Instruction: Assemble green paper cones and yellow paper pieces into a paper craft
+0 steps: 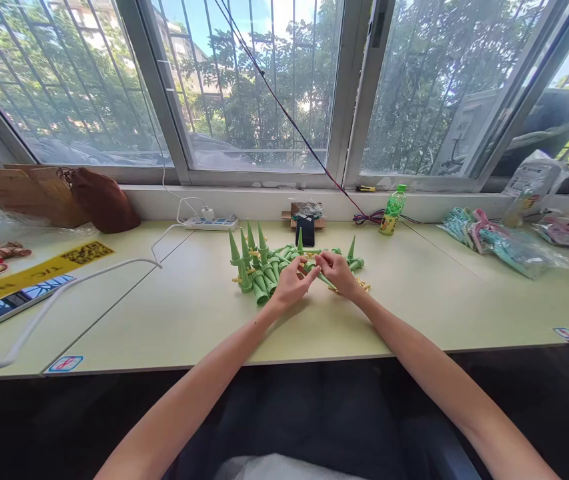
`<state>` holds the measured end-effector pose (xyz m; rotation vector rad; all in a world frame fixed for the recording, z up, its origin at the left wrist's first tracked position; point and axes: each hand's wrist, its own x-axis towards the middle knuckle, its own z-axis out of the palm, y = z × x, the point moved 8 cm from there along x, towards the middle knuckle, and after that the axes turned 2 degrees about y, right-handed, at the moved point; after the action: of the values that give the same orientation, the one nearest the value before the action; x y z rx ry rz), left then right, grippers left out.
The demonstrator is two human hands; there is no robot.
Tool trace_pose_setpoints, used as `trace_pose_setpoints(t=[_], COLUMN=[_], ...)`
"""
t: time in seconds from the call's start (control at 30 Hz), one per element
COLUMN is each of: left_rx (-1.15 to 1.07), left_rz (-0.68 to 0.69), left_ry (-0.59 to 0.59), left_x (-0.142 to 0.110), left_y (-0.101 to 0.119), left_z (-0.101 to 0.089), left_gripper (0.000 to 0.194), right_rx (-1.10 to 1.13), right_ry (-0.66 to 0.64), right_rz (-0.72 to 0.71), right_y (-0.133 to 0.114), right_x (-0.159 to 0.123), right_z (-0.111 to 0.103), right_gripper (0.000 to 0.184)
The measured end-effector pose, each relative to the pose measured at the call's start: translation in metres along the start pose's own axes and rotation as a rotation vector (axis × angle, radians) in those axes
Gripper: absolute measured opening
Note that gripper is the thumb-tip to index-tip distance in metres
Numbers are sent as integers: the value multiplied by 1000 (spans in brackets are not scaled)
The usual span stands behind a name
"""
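My left hand (291,281) is closed, with green plastic showing between its thumb and fingers; it looks like part of a green cone (309,265). Fingertips of my right hand (338,272) are pinched together and meet the left ones; whatever small piece they grip is hidden. Around both hands lies a heap of green plastic cones (270,270), many on their sides. Several pointed cones (263,241) stand upright at the heap's left, with small yellow pieces (249,257) among them. More yellow pieces (363,285) lie beside my right wrist.
Behind the heap are a black phone (305,231) and a small open box (314,212). A green-capped bottle (393,211) stands to the right, bagged items (509,243) beyond it. At left are a power strip (211,223), a white cable (99,270) and a yellow strip (39,275).
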<state>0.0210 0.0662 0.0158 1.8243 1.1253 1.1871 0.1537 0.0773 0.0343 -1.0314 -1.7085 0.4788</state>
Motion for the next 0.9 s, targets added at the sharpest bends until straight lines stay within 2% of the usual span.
trace_pose_setpoints(t=[0.5, 0.9], left_rx=[105, 173], left_rz=[224, 284], left_ry=[82, 127], left_x=[4, 3], left_y=[6, 9], left_z=[-4, -4], left_gripper=[25, 20], right_rx=[-3, -5], right_ry=[-5, -27], right_rz=[11, 49], right_y=[8, 9], right_x=[0, -1], right_z=[5, 6], right_gripper=[41, 42])
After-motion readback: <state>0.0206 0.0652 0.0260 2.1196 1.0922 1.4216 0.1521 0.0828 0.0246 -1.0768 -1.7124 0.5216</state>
